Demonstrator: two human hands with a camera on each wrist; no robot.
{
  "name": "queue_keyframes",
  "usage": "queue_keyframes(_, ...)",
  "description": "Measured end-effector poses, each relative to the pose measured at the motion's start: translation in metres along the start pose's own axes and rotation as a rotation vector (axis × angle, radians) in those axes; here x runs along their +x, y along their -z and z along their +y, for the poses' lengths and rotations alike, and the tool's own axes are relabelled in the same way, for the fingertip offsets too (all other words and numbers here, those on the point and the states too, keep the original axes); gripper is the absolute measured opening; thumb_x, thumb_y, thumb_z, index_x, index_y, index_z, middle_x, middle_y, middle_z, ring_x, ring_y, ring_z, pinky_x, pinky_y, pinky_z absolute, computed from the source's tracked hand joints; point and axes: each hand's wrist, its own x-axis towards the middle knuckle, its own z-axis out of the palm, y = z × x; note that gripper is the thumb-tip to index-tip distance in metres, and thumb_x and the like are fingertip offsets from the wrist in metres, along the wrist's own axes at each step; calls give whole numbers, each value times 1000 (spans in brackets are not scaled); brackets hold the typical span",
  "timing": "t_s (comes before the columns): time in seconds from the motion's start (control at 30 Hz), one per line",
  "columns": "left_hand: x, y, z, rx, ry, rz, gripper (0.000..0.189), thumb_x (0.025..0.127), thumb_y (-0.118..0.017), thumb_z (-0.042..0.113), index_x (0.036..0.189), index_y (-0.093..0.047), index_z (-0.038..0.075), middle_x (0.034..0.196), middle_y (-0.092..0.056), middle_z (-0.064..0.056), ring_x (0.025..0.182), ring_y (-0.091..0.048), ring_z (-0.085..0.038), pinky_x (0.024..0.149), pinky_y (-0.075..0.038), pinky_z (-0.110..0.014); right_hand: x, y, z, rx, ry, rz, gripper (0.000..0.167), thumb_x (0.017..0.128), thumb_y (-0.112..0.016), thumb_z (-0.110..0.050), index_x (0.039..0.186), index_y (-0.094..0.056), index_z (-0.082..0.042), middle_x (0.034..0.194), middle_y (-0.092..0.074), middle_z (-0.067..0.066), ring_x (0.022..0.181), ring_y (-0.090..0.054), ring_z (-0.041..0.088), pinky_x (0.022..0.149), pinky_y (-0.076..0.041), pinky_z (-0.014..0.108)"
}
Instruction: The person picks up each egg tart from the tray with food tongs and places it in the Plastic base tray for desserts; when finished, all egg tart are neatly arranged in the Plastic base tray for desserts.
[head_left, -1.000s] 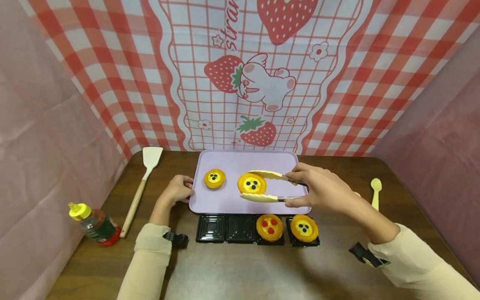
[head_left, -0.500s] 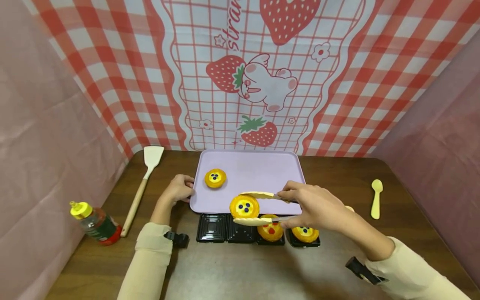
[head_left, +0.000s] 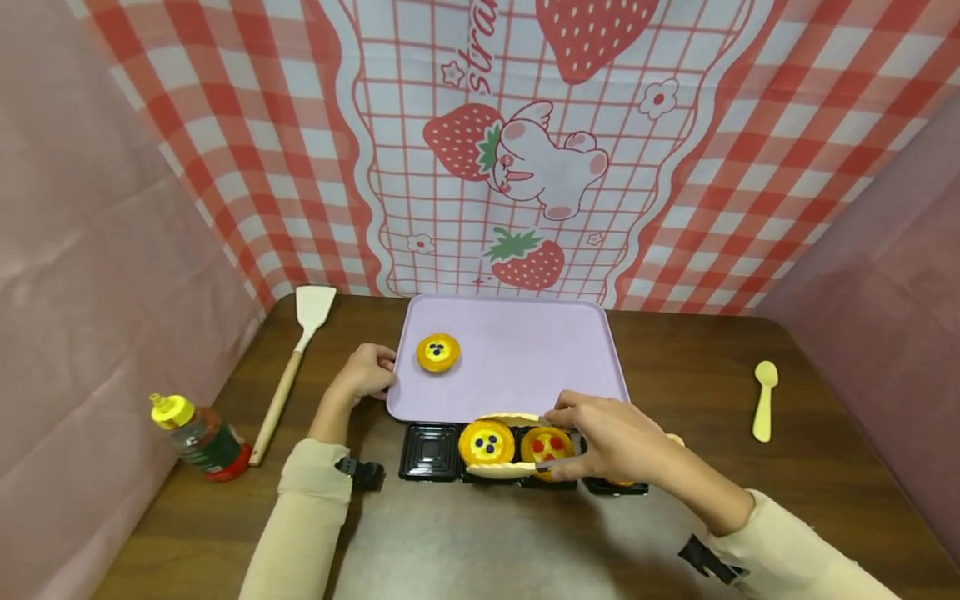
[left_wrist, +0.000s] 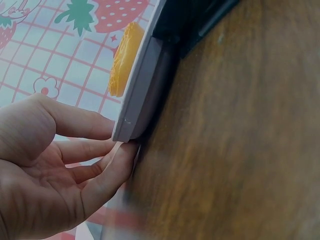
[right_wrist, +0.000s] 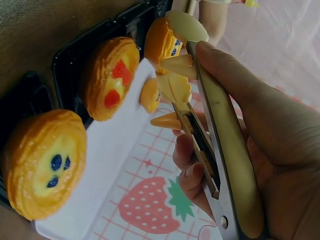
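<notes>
The wood-grain table (head_left: 697,358) supports, left to right, a yellow-capped bottle (head_left: 206,442), a pale spatula (head_left: 282,392), a lilac tray (head_left: 525,358) with black containers (head_left: 430,452) along its near edge, and a yellow spoon (head_left: 763,404).

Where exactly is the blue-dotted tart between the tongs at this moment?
In the head view, the blue-dotted tart is just on the near side of the lilac tray, between the empty black compartment on its left and the red-topped tart on its right.

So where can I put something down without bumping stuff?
There's room on the purple tray, right of its tart; on the table between that tray and the yellow spoon; and in front of the black trays, between the sleeves. It's crowded along the black trays: right hand, tongs and tarts; only the leftmost is bare.
</notes>
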Motion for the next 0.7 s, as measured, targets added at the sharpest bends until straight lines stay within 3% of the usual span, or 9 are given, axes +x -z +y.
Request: queue_keyframes(0.7, 0, 1, 0, -11, 4, -4, 46, 79, -61, -8, 125, -54, -14, 95, -53, -16, 76, -57, -24, 58, -60, -36, 2, -16, 6, -16, -18, 30, 61, 72, -85, -50, 118, -72, -12, 100, -60, -6, 76, -56, 11, 60, -46, 26)
